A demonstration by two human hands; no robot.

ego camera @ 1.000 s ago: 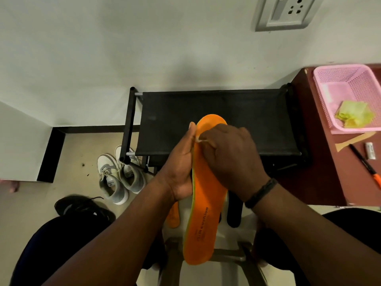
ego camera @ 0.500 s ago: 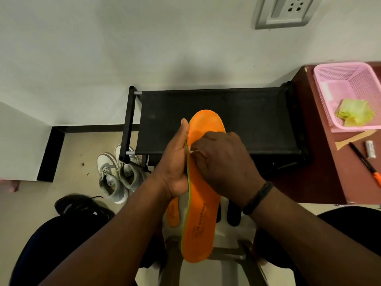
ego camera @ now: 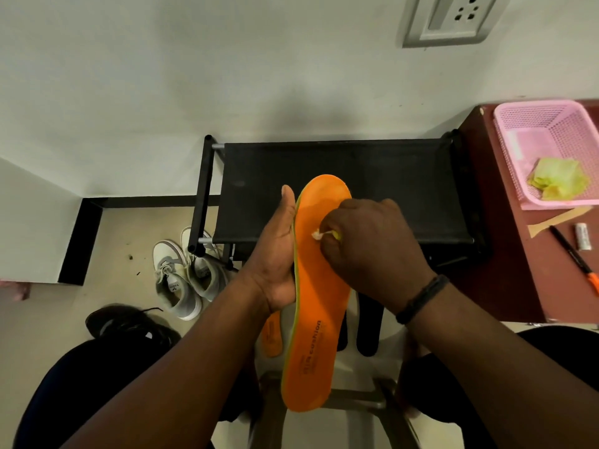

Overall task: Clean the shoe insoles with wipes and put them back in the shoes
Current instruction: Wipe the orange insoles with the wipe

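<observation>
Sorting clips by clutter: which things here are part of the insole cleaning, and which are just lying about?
Job: held orange insole, wipe in right hand, left hand, second orange insole, grey sneakers, black shoe.

Lying about: pink basket, pen, wall socket, black rack.

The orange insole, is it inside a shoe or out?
Out. The left hand holds the orange insole up in the air while the right hand rubs it with a wipe.

My right hand (ego camera: 372, 244): slid toward 3 o'clock across the insole (ego camera: 319, 286), wad of wipe (ego camera: 319, 234) now showing.
Insole: tipped slightly clockwise.
</observation>
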